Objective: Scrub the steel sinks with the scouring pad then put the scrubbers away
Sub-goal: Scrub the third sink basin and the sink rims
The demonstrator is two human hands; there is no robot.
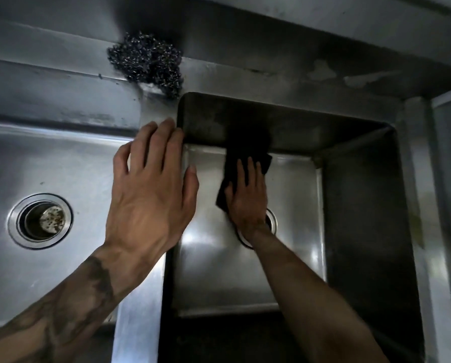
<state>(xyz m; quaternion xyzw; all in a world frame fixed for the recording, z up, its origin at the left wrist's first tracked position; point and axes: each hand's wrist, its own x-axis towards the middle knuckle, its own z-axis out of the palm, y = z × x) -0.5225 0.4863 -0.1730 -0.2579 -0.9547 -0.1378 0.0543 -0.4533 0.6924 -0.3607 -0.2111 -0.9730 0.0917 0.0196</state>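
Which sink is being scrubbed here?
The deeper right sink: the right hand presses the black scouring pad on its floor. The shallower left sink has no pad.

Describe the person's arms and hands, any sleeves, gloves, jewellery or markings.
Both the left hand and right hand are bare: no gloves, rings or watch show. No sleeves reach either forearm. A dark tattoo runs up the left forearm from near the wrist; the right forearm shows no markings.

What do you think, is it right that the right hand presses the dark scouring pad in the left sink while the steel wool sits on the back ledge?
Not quite. The head view shows the right hand pressing the scouring pad in the right sink, not the left sink. The steel wool does sit on the back ledge.
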